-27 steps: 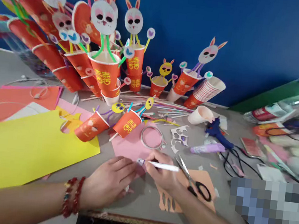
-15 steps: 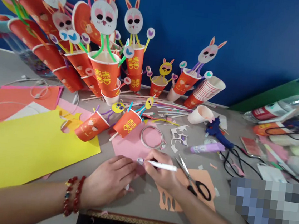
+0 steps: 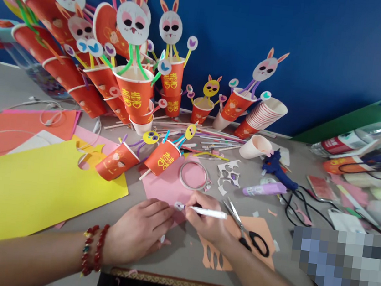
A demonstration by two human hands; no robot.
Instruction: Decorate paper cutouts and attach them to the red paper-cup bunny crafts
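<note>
Where blue wall [image 3: 332,49] backs grey table [image 3: 182,261], the right hand [image 3: 209,227] grips a pen [image 3: 214,213], left hand's [image 3: 141,230] hold unclear.

White pen [image 3: 212,213] apparently on small disc [image 3: 177,205]

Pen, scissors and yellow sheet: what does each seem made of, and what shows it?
Pen: probably smooth plastic, by its even white barrel.
Scissors: silvery, gleaming metal blades; smooth black handles, likely plastic.
Yellow sheet: matt paper or thin card, flat with crisp edges.
</note>
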